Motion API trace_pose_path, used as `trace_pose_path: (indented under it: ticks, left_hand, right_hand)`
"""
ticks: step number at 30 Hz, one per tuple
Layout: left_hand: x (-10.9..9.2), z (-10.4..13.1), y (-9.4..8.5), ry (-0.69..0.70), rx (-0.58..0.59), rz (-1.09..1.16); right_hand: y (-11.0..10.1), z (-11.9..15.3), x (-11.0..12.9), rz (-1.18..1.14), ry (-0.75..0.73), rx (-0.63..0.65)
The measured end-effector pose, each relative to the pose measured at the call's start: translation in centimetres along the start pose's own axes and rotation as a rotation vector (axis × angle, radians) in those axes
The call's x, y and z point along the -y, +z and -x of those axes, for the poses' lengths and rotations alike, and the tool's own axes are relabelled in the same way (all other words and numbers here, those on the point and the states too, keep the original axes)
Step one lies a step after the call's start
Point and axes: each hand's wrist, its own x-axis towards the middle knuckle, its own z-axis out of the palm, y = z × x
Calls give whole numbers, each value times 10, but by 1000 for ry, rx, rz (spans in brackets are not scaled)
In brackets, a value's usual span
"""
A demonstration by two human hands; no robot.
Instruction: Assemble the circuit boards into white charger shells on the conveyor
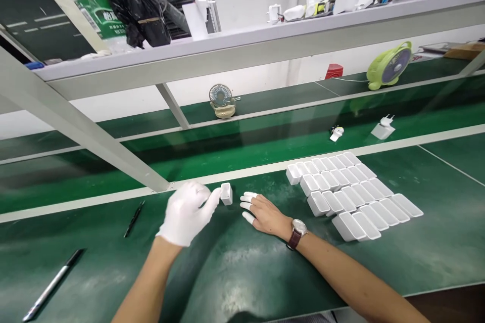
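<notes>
A small white box-shaped casing (227, 194) stands on the green work table. Just left of it is my left hand (188, 212) in a white glove, its thumb tip at the casing's side and its fingers curled; whether they grip anything is hidden. To the right of the casing, my right hand (263, 213) lies low over the table, white covers on several fingertips, fingers slightly apart and holding nothing. Several rows of open white casings (352, 194) stand close together on the right.
A thin black tool (134, 219) and a marker pen (53, 285) lie at the left. Behind the table edge runs a green belt (242, 148) carrying small white parts (337, 134) and a white plug adapter (383, 128). A metal post (87, 126) slants at the left; a shelf (242, 55) crosses above.
</notes>
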Motion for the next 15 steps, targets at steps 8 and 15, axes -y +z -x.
trace_pose_path:
  ticks: [8,15]
  left_hand:
    - [88,-7,60,-440,170,171]
    - [108,-5,67,-474,211,213]
  right_hand:
    - [-2,-10,0,74,-3,-10]
    - [-11,-22,6,152,43,86]
